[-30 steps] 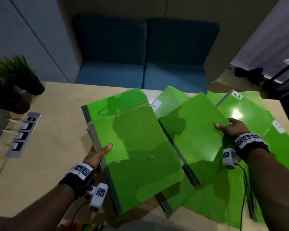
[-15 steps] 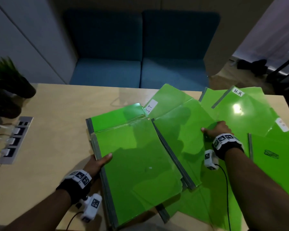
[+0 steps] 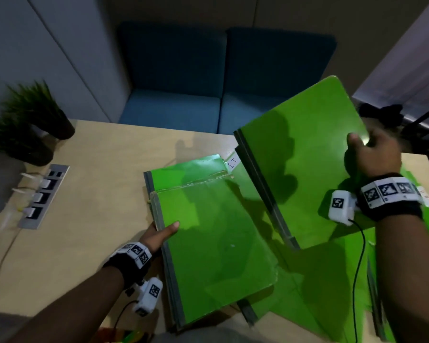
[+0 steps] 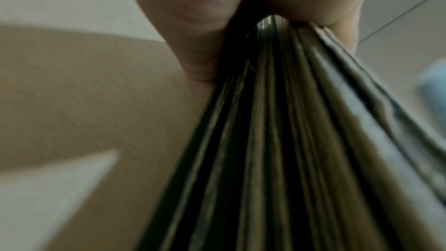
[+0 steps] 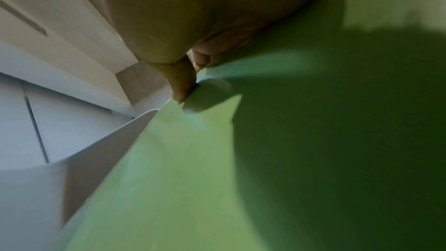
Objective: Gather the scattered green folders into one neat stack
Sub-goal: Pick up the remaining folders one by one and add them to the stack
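Observation:
My left hand (image 3: 159, 235) grips the left spine edge of a stack of green folders (image 3: 216, 246), thumb on top; the left wrist view shows the stack's layered edge (image 4: 277, 140) clamped between thumb and fingers. My right hand (image 3: 372, 154) holds one green folder (image 3: 302, 169) by its right edge, lifted and tilted above the table, to the right of the stack. In the right wrist view the thumb pinches that folder's cover (image 5: 217, 159). More green folders (image 3: 320, 293) lie spread under and right of it, one with a white label (image 3: 233, 163).
The wooden table (image 3: 97, 194) has a power-socket strip (image 3: 44, 196) set in at the left with plugs in it. Potted plants (image 3: 32, 120) stand at the far left corner. A blue sofa (image 3: 208, 78) sits beyond the table's far edge.
My right hand has raised its folder off the spread pile and tilted it upward. The left hand has kept its grip on the stack.

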